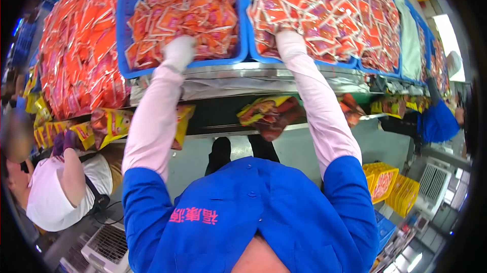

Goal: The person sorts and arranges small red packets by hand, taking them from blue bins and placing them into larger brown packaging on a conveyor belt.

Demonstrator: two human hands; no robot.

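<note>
My left hand (179, 52), in a white glove, reaches over the near rim of a blue crate (120, 29) full of small red-and-white sachets (187, 12). Its fingers are hidden among them. In the second blue crate (243, 24), to the right, my right hand (291, 44), also gloved in white, touches similar sachets (324, 7); its fingertips are covered too. Whether either hand grips a sachet cannot be made out. Below the crates, a red-and-yellow bag (270, 113) lies on a dark conveyor belt (215, 121), between my forearms.
A large heap of red sachets (81, 45) rises on the left. More filled bags (109, 126) line the belt there, beside a person in a white top (58, 189). Another person in blue (440, 121) stands far right. Yellow crates (403, 194) sit on the floor behind me.
</note>
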